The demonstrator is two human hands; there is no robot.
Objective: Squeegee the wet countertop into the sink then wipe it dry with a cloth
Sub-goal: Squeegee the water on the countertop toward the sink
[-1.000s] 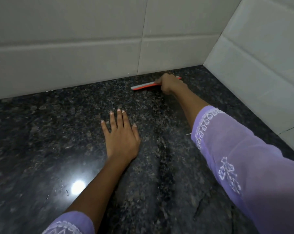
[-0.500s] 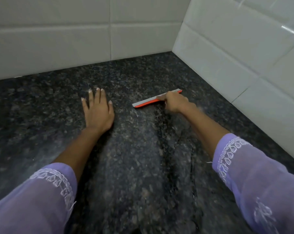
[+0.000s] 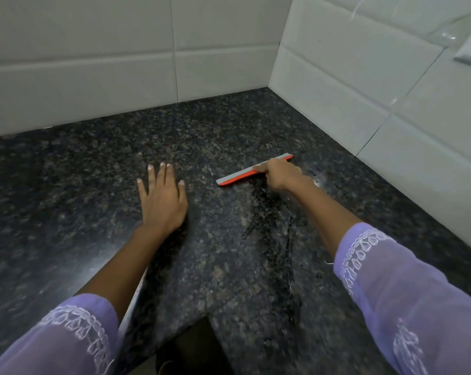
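A left hand (image 3: 161, 201) lies flat, fingers spread and empty, on a dark speckled granite bench (image 3: 66, 198). The right hand (image 3: 281, 174) is clenched around an orange-and-grey squeegee (image 3: 238, 177), its blade touching the bench near the back right corner, beneath white wall tiles (image 3: 93, 63).

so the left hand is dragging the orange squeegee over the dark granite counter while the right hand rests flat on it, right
Not quite: the hands are swapped. In the head view the right hand grips the orange squeegee on the dark granite counter, while the left hand rests flat, fingers spread.
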